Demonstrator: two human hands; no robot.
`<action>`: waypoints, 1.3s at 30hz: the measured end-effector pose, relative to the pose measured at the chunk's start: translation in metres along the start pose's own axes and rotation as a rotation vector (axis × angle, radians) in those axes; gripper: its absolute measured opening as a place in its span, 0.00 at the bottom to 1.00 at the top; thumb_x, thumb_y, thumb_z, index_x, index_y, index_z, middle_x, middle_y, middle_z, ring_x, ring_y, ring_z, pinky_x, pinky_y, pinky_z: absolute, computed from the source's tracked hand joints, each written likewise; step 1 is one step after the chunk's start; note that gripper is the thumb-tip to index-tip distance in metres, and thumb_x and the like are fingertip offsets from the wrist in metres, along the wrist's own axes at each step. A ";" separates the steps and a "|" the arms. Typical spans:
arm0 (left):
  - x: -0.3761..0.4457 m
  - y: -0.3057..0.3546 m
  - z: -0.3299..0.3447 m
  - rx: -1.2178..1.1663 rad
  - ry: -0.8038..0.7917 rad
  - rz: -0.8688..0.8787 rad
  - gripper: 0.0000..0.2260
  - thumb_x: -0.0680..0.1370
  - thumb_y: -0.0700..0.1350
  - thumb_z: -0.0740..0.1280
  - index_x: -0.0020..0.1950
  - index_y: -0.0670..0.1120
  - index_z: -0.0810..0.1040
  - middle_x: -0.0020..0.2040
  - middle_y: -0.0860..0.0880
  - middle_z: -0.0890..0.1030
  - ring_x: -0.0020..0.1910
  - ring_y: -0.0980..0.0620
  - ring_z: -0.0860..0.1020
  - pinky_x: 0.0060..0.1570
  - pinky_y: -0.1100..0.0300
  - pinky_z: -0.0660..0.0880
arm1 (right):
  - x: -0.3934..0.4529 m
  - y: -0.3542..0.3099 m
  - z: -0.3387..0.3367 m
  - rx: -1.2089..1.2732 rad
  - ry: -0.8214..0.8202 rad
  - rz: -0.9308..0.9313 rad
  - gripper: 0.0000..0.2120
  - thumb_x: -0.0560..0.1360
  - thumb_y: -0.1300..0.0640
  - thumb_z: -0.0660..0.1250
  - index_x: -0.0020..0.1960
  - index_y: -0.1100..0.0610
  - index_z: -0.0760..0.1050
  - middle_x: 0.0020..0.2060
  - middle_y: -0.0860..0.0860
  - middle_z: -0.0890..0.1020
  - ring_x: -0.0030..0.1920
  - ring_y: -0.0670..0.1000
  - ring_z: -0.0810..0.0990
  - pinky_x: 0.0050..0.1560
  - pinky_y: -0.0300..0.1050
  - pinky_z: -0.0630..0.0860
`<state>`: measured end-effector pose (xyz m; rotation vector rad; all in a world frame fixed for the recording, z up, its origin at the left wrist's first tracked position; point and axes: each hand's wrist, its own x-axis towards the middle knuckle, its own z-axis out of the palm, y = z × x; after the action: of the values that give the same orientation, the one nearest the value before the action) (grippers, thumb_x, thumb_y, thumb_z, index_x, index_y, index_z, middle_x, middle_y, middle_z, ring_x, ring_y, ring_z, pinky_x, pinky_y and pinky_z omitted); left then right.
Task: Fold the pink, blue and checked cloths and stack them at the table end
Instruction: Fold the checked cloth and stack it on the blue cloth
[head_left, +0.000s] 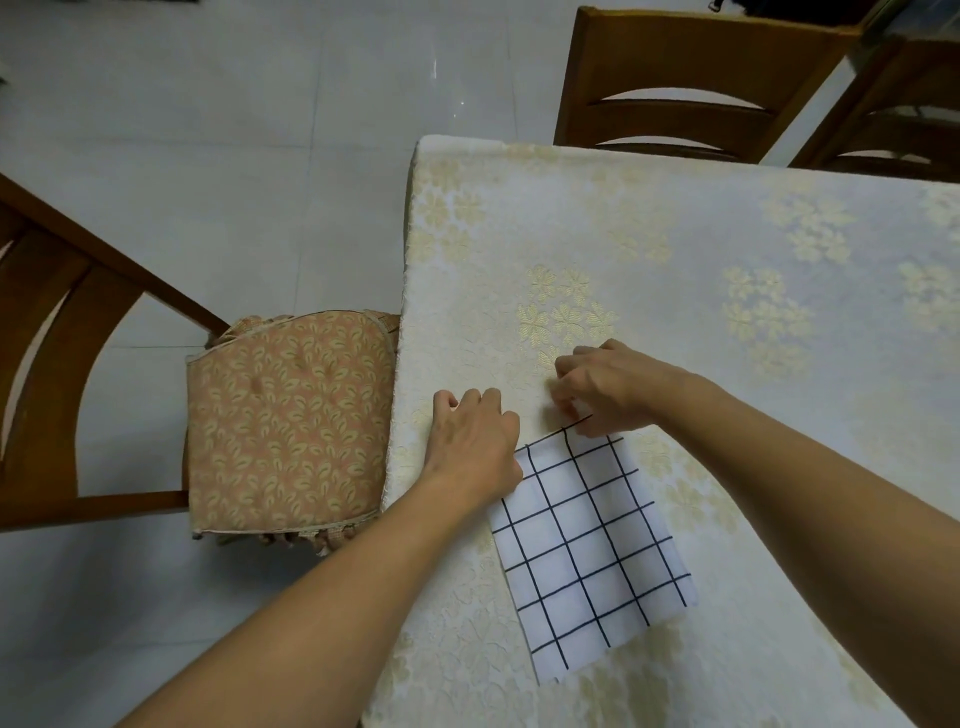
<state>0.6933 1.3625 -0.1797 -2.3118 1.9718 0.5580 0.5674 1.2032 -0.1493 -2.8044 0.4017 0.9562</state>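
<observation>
The left hand (475, 447) is laid knuckles-up on the far left corner of the checked cloth (587, 551), fingers curled over its edge; whether the cloth is gripped cannot be told. The far right corner is pinched by the right hand (605, 387). The cloth is spread flat near the left edge of the table (727, 249), bare tablecloth beyond

**Open tabletop ahead and to the right; chairs close two edges**

The floral tablecloth (727, 260) lies bare beyond and right of the checked cloth (587, 545), giving open passage there. At the left edge a cushioned wooden chair (291, 415) is pushed in against the table. Along the far edge stand two more wooden chair backs (691, 88), closing that side.
</observation>
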 end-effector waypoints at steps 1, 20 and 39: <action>0.000 0.001 0.000 0.005 0.004 0.002 0.04 0.73 0.46 0.64 0.47 0.49 0.75 0.51 0.50 0.72 0.53 0.48 0.70 0.56 0.50 0.59 | -0.001 -0.001 0.001 0.007 0.004 -0.002 0.07 0.72 0.50 0.69 0.50 0.48 0.77 0.50 0.46 0.75 0.55 0.50 0.73 0.58 0.50 0.70; 0.007 -0.024 -0.049 0.251 0.394 0.105 0.06 0.68 0.46 0.69 0.42 0.46 0.79 0.47 0.48 0.77 0.49 0.46 0.75 0.61 0.42 0.64 | -0.021 -0.005 -0.001 -0.021 0.557 0.147 0.02 0.70 0.58 0.73 0.42 0.54 0.82 0.52 0.52 0.79 0.51 0.56 0.78 0.59 0.58 0.72; -0.076 0.008 -0.018 0.187 0.371 0.154 0.07 0.65 0.44 0.73 0.40 0.47 0.79 0.45 0.49 0.78 0.44 0.46 0.77 0.59 0.42 0.67 | -0.092 -0.074 0.063 0.013 0.705 0.263 0.10 0.64 0.60 0.77 0.43 0.54 0.78 0.50 0.54 0.79 0.47 0.57 0.79 0.58 0.58 0.74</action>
<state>0.6810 1.4280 -0.1384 -2.2900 2.2547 -0.0591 0.4828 1.3072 -0.1378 -3.0428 0.8629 -0.0527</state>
